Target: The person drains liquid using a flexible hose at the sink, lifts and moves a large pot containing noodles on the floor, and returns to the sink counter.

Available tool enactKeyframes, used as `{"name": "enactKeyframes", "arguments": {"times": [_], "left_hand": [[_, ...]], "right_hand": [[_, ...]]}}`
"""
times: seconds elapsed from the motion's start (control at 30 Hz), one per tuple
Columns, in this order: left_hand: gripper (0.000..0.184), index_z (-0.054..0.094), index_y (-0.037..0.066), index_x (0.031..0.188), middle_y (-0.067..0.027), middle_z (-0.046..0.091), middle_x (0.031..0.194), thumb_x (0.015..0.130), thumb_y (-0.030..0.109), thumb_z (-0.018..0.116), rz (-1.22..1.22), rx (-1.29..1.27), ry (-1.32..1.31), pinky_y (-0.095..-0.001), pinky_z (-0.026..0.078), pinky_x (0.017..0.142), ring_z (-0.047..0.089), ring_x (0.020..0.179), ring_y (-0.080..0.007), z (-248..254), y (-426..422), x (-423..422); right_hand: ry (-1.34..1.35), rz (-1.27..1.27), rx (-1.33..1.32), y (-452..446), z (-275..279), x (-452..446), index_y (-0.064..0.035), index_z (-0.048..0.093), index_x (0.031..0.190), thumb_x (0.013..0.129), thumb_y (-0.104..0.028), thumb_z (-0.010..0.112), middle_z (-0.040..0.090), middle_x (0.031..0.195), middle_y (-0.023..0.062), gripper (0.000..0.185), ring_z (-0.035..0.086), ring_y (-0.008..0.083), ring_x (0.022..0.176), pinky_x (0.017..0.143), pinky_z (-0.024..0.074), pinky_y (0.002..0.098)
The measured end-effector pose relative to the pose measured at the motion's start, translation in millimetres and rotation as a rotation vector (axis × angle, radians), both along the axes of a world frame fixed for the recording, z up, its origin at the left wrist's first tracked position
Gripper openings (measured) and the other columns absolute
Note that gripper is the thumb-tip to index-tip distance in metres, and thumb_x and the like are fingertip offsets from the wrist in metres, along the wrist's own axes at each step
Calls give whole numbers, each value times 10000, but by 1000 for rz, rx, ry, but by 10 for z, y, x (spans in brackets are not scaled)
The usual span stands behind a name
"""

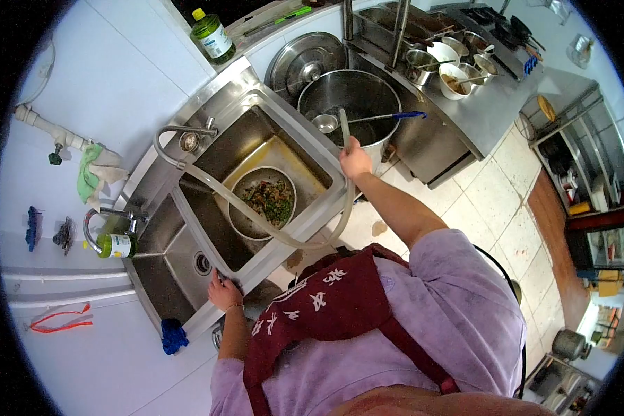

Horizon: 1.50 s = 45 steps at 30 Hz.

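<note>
While the right hand clasped hose at pot, it seemed light, pliant, slippery, best held near free end; left hand, beyond pot: finger state indeterminable

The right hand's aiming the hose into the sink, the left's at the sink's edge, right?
Not quite: the head view shows the right hand aiming the hose into the large pot, not the sink; the left hand is at the sink's edge.

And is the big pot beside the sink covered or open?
Open. The pot shows its dark inside, and a round lid stands beside it.
</note>
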<state>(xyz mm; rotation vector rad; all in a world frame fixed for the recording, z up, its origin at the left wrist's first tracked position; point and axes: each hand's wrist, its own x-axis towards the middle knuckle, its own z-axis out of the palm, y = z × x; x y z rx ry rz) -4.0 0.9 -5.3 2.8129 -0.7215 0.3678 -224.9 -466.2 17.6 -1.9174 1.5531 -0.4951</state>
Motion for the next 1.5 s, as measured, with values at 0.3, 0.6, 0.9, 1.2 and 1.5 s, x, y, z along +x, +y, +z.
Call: {"name": "enactKeyframes", "arguments": {"times": [0.3,0.6,0.9,1.2,1.5], "left_hand": [[494,526,195,1283,-137,561,919,792,194,471,2,4,-2,-481,393,816,531,883,-342,13,-2,-10],[489,536,188,1278,-139,564,918,793,194,466,0,-8,-9,-473,396,809,530,879,-344,11,-10,-5],[494,533,189,1283,-142,571,955,793,197,464,11,-14,32,-480,387,841,529,914,-344,38,-14,-15],[498,531,191,1284,-143,565,929,791,199,459,23,5,21,-483,391,821,531,886,-349,37,-19,-22],[499,522,196,1286,-145,563,904,790,191,466,7,-7,18,-485,393,805,531,865,-352,65,-28,-29]], "right_hand": [[-9,-2,-11,7,-3,3,-81,349,1356,866,-284,467,662,919,215,543,634,390,850,776,495,479],[-35,-4,-24,6,-18,1,-93,367,1339,863,-283,469,657,928,223,523,629,400,853,782,491,482],[-30,4,-17,7,-16,-4,-71,360,1351,868,-291,463,660,928,221,540,634,393,846,769,498,476],[-10,-4,-26,4,-31,4,-81,344,1359,869,-294,463,661,926,219,548,637,391,844,779,497,477],[-30,-13,-9,2,-17,7,-82,353,1358,863,-292,473,656,939,230,551,633,398,865,791,493,482]]}}
